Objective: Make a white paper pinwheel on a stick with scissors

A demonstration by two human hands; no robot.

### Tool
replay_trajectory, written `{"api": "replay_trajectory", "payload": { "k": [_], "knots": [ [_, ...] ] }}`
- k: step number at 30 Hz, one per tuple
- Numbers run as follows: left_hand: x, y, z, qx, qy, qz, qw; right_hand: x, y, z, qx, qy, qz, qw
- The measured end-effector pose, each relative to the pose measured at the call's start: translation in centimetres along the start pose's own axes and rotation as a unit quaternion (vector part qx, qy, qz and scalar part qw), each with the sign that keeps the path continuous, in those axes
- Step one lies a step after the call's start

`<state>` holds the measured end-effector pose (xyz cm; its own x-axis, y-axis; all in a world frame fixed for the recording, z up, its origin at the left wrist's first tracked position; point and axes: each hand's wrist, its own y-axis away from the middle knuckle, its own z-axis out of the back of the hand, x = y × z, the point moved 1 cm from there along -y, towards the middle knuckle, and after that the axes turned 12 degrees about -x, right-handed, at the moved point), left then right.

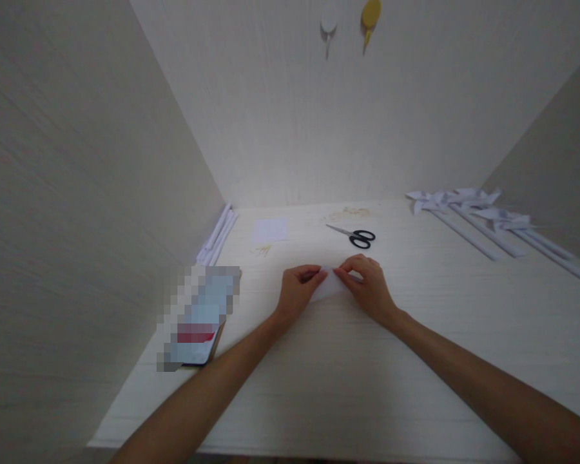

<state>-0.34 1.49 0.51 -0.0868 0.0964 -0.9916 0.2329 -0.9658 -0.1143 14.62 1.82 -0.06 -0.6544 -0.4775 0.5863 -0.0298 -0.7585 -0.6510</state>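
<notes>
Between my two hands is a small piece of white paper (327, 287), gripped along its far edge just over the table. My left hand (298, 290) pinches it between thumb and fingers from the left. From the right, my right hand (366, 283) pinches the same paper, its thumb close to the left one. Part of the paper is covered by the fingers of both hands. Beyond the hands lies a pair of scissors (355, 236) with black handles, blades pointing left. A flat square sheet of white paper (270, 229) rests farther back on the left.
A phone (198, 322), partly blurred out, lies at the left. Rolled white paper tubes (217, 235) lean along the left wall. Paper pinwheels (464, 201) on paper sticks lie at the right. Small thin sticks (263, 250) lie near the square sheet. Walls enclose the table (319, 386).
</notes>
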Motion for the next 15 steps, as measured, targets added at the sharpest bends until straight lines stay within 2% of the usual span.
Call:
{"api": "replay_trajectory", "payload": {
  "k": [15],
  "knots": [
    [-0.27, 0.00, -0.06, 0.022, -0.005, -0.004, 1.000, -0.13, 0.01, -0.16, -0.010, -0.011, -0.004, 1.000]
  ]
}}
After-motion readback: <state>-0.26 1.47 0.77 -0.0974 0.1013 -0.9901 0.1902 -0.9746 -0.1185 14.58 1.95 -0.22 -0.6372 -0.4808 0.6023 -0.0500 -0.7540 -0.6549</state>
